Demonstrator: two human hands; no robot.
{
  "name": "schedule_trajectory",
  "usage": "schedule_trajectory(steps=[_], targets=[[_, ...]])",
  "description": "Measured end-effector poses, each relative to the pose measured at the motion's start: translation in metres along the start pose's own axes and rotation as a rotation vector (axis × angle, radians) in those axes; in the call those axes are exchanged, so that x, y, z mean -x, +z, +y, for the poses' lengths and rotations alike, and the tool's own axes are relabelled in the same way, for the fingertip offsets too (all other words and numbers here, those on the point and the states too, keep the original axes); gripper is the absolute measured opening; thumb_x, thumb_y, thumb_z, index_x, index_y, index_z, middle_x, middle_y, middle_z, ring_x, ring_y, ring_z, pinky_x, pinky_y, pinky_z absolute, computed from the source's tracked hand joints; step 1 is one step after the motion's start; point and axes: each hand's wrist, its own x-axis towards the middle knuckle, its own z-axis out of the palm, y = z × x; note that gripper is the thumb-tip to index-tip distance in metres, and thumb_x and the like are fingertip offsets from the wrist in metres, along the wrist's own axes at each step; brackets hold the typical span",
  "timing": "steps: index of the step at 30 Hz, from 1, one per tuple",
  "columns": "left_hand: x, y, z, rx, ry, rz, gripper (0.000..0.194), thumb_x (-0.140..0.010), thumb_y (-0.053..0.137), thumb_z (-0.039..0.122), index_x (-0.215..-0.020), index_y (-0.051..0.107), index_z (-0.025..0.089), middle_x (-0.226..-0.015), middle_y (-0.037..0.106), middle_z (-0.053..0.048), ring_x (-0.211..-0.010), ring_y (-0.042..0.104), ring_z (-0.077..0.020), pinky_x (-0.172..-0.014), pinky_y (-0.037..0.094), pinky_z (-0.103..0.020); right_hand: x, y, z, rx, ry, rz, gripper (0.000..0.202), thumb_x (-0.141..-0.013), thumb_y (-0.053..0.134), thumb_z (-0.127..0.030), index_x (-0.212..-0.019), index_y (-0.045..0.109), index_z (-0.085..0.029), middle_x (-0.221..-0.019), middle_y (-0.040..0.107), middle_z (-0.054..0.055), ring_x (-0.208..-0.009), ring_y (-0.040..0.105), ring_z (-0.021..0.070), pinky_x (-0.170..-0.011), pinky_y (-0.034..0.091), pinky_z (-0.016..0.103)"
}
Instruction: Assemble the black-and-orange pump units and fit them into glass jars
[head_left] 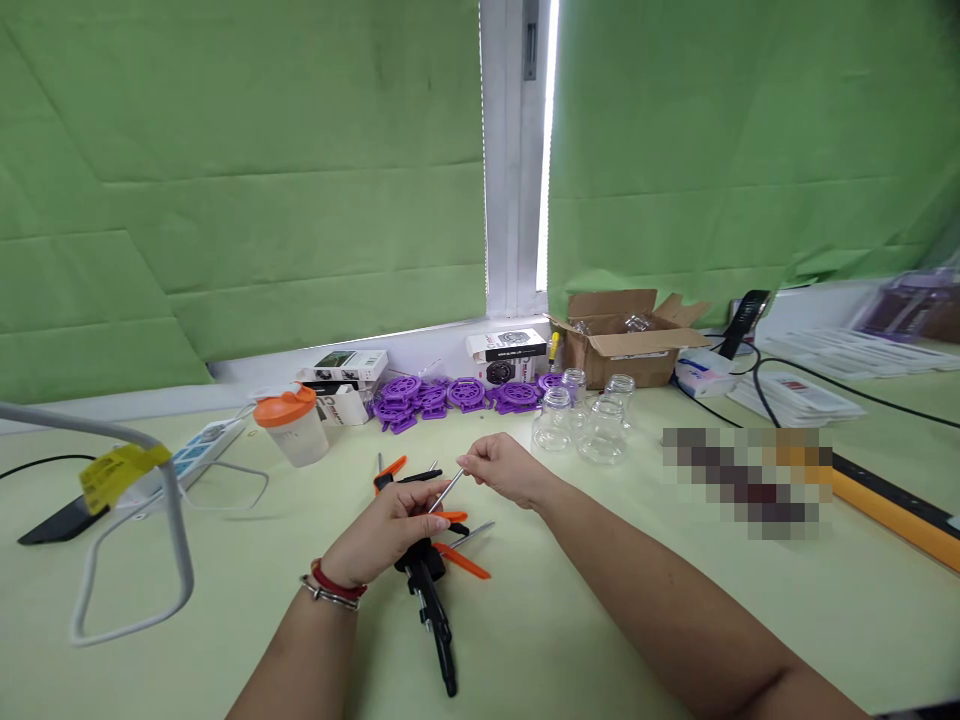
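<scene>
On the pale green table lies a long black device [427, 580] with orange blade-like pieces [465, 562] and several thin metal rods. My left hand [390, 530] is closed over its upper part, thumb on one side and fingers on the other; the hand hides some of it. My right hand [502, 470], just to the right and a little farther off, pinches the upper end of a thin metal rod [448, 490]. The rod slants down to my left hand, and its lower end is hidden there. The device's black handle-like end points toward me.
Purple plastic wheel-like parts [466, 394] lie along the back, near small boxes [506, 345]. Glass jars [601, 440] and an open cardboard box [634, 365] stand behind right. An orange-lidded cup [296, 432], a power strip [199, 450] and a bent grey tube [180, 540] are left.
</scene>
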Motion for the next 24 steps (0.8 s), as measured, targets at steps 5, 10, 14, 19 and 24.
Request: schedule_trajectory(steps=[5, 10, 14, 19, 24], targets=[[-0.0015, -0.0013, -0.0008, 0.056, -0.035, 0.011, 0.046, -0.075, 0.059, 0.028, -0.120, 0.057, 0.022, -0.079, 0.059, 0.000, -0.067, 0.039, -0.0112, -0.062, 0.031, -0.023, -0.0019, 0.0007, 0.0031, -0.105, -0.027, -0.036, 0.010, -0.071, 0.062, -0.024, -0.071, 0.062, -0.014, -0.053, 0.054, -0.003, -0.042, 0.036, 0.0046, -0.042, 0.027, 0.020], [-0.0025, -0.0018, -0.0027, 0.076, -0.038, 0.009, 0.046, -0.075, 0.059, 0.029, -0.121, 0.056, 0.023, -0.083, 0.062, 0.000, -0.072, 0.045, -0.0129, -0.068, 0.035, -0.025, -0.0016, -0.0021, 0.0000, -0.206, 0.035, -0.081, 0.019, -0.070, 0.066, -0.032, -0.074, 0.060, -0.013, -0.061, 0.059, 0.000, -0.045, 0.042, 0.0058, -0.042, 0.033, 0.020], [-0.0032, -0.0008, -0.0037, 0.082, -0.037, -0.010, 0.044, -0.076, 0.060, 0.029, -0.120, 0.056, 0.025, -0.096, 0.065, 0.000, -0.080, 0.050, -0.0151, -0.075, 0.038, -0.027, -0.0026, -0.0028, 0.0024, -0.148, 0.096, -0.020, 0.034, -0.073, 0.061, -0.046, -0.062, 0.053, -0.015, -0.048, 0.050, -0.004, -0.038, 0.032, 0.0038, -0.037, 0.024, 0.019], [-0.0042, 0.0001, -0.0043, 0.113, -0.005, -0.056, 0.045, -0.077, 0.059, 0.025, -0.122, 0.055, 0.027, -0.116, 0.062, 0.000, -0.103, 0.051, -0.0206, -0.091, 0.036, -0.032, -0.0039, -0.0042, 0.0032, -0.205, 0.039, -0.062, 0.022, -0.069, 0.067, -0.034, -0.069, 0.055, -0.016, -0.057, 0.054, -0.003, -0.044, 0.040, 0.0051, -0.040, 0.029, 0.018], [-0.0048, -0.0003, -0.0043, 0.106, -0.001, -0.055, 0.047, -0.076, 0.059, 0.025, -0.123, 0.054, 0.025, -0.125, 0.057, -0.001, -0.115, 0.047, -0.0241, -0.099, 0.033, -0.037, -0.0044, -0.0034, 0.0062, -0.124, 0.113, -0.074, 0.033, -0.074, 0.059, -0.044, -0.060, 0.051, -0.016, -0.048, 0.048, -0.005, -0.037, 0.031, 0.0037, -0.037, 0.024, 0.019]])
